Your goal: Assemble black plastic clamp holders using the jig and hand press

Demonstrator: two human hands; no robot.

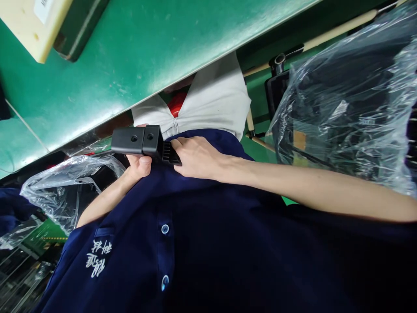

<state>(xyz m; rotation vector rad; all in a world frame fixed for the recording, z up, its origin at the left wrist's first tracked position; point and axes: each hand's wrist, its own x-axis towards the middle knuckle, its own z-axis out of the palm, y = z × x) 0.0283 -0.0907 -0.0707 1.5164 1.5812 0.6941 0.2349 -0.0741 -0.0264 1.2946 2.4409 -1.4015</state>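
The block [130, 143] sits between plastic bags [352, 95], table [137, 48] ahead.

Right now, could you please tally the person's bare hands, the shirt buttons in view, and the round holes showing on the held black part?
Hands (left hand, right hand): 2
Shirt buttons: 2
Round holes on the black part: 2
Total: 6

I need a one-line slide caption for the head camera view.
Left hand and right hand holding a black part with a ribbed end, in front of a navy shirt.
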